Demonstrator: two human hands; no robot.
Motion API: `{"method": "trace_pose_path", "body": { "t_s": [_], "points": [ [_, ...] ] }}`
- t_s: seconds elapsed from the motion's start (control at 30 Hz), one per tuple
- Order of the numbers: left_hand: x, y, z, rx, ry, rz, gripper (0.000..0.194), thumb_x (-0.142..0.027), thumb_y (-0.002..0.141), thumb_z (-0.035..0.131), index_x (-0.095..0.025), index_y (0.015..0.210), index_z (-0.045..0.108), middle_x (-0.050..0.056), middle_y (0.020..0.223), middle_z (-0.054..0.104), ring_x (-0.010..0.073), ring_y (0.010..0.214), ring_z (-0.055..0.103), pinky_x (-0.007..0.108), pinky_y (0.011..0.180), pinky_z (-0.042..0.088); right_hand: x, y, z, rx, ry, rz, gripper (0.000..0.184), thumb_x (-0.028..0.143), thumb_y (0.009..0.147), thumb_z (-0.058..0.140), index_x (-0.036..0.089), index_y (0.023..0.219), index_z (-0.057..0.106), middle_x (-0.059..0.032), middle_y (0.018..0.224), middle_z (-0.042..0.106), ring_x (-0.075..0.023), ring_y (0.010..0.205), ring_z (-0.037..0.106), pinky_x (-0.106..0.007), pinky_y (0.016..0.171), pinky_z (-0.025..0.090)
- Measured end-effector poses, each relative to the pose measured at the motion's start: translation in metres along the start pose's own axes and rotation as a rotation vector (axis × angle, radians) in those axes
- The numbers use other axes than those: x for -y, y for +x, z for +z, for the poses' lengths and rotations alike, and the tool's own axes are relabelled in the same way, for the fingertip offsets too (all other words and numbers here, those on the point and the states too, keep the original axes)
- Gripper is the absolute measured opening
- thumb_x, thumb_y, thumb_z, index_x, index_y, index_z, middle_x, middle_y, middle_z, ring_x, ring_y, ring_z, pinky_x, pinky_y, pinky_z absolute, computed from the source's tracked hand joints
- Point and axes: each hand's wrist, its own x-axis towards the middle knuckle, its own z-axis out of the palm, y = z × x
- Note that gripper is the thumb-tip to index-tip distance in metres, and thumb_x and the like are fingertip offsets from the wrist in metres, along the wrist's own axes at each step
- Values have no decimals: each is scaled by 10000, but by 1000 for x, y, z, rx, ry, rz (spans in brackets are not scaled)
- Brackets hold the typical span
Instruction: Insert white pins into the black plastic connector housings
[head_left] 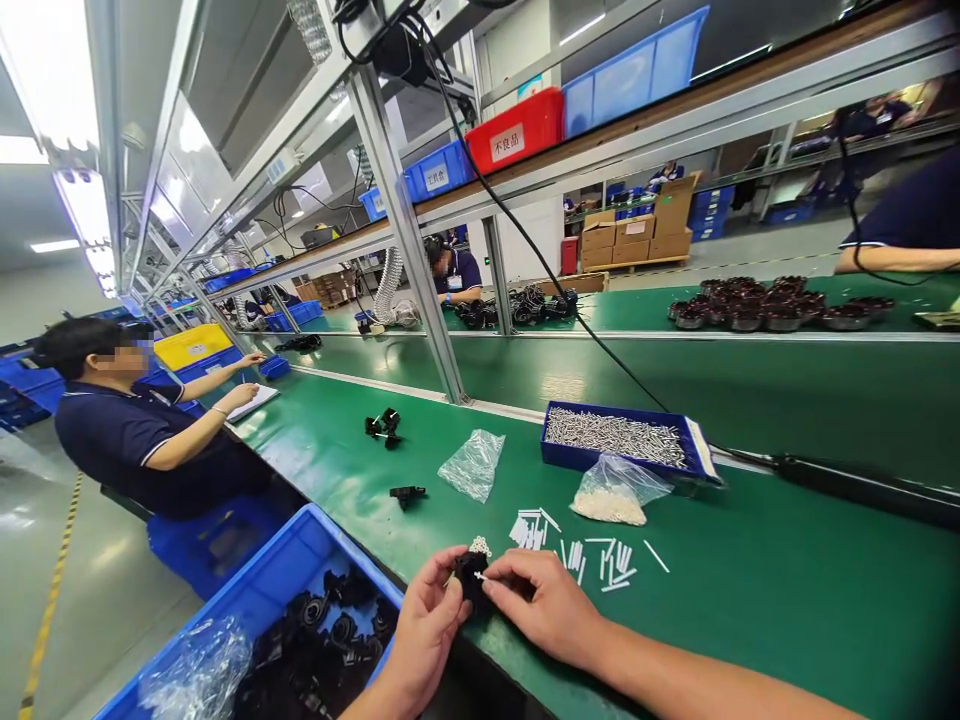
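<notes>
At the front edge of the green bench, my left hand (426,628) is closed around a small black plastic part (470,572). My right hand (553,607) pinches a small white piece (479,576) against the face of that part; its exact shape is too small to make out. Just behind lie several little white rings (480,546). Thin white rods (616,562) are scattered to the right of them. A plastic bag (611,492) of small cream-coloured pieces rests beyond the rods, before a blue tray (562,455) filled with metal pins.
A blue bin (247,562) of black parts stands at my left. More black parts (384,428) and a clear bag (474,465) lie on the bench (720,580). A metal post (409,240) rises behind. A co-worker (150,420) sits to the left; a black cylindrical tool (862,485) lies right.
</notes>
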Motion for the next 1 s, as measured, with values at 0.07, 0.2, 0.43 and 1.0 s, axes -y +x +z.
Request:
{"method": "trace_pose_path", "body": {
  "t_s": [0.07,0.2,0.43,1.0],
  "points": [
    [0,0,0,1,10,12,397,-369,865,785,-252,1233,692,104,1315,604,242,1192,538,260,891,495,1,0,0,0,-5,5,177,343,926,651,213,885,765,-11,767,706,-155,677,605,-271,638,419],
    [1,1,0,20,45,42,399,-372,875,771,-244,1242,679,111,1323,607,261,1209,549,302,941,490,2,0,-1,1,11,4,136,287,906,646,203,862,744,8,717,676,-133,623,565,-254,599,386],
    [7,4,-6,108,229,224,396,-337,913,723,-210,1279,642,131,1306,621,298,1268,540,411,1113,395,4,2,-1,28,-15,-20,178,260,917,602,192,810,727,18,683,645,-124,631,543,-255,618,359],
    [10,-1,-7,158,324,291,313,-264,834,804,-242,1142,752,111,1197,626,253,1152,603,354,1006,477,-5,-12,2,39,-183,-188,177,241,935,526,200,773,583,26,679,514,-120,612,454,-264,604,311]
  ]
}}
